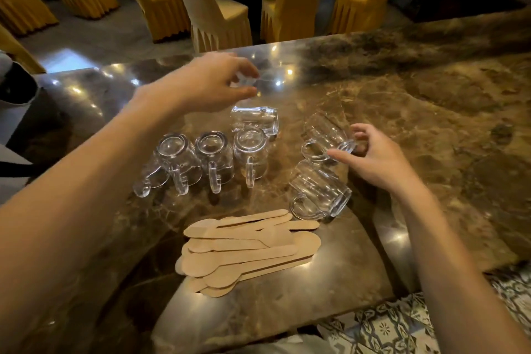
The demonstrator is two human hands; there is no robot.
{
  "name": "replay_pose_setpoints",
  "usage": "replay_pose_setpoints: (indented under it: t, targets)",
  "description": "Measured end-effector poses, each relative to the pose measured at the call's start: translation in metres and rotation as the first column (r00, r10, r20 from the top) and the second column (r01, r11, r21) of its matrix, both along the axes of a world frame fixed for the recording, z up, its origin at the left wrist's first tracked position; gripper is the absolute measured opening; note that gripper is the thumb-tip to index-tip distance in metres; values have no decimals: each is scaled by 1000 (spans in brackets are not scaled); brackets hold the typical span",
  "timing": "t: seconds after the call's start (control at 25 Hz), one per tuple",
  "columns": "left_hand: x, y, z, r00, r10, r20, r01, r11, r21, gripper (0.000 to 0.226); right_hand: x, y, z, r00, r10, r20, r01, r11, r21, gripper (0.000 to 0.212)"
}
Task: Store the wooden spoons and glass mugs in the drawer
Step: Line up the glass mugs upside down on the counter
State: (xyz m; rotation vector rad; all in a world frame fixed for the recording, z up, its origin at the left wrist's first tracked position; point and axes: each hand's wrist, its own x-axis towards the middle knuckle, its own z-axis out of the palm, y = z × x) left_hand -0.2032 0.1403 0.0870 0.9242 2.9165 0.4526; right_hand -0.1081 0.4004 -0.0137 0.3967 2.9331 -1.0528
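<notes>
The left hand (212,80) has its grip curled round a blurred far mug (253,81), and the right hand (376,158) pinches a tilted mug (324,135) over the worktop (431,123). The spoons (247,247) lie nearby. I'd lift both mugs clear of their neighbours first.

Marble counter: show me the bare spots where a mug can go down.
Widest bare patch: counter right of the right hand. A smaller strip lies between the wooden spoons and the near edge. Crowded: the middle, with glass mugs beside the spoons.

Bare forearms (86,195) (both), bare left hand (207,83), right hand (379,161).
</notes>
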Motion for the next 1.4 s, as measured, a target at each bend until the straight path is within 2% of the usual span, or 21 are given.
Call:
replay_pose_setpoints:
  t: [0.12, 0.28, 0.36, 0.68, 0.84, 1.16, 1.4]
  targets:
    - [-26, 46, -15, 996, -67, 64, 80, 968, -240, 50, 2, -3, -9, 1000, 2, -26, -2, 999, -34, 75]
    - [-47, 79, -40, 985, -59, 163, 138, 837, -529, 70, 0, -3, -13, 996, -25, -89, 18, 997, -77, 72]
    - [-50, 87, -47, 984, -74, 161, 155, 796, -585, 72, -2, -3, -15, 992, -22, -124, 11, 996, -85, 72]
    - [-42, 95, -47, 990, -92, 112, 144, 668, -730, 51, -2, -4, -21, 986, -35, -161, 16, 993, -114, 73]
    - [-49, 88, -52, 991, -126, 37, 116, 709, -695, 58, -1, -8, -21, 982, -53, -183, 34, 994, -105, 70]
    - [-57, 76, -44, 996, -91, -5, 69, 789, -610, 67, -12, 1, -1, 982, -5, -188, -6, 998, -59, 66]
    - [-45, 58, -19, 999, -26, 38, 38, 931, -363, 59, -28, 11, 29, 980, 73, -188, -63, 996, 58, 66]
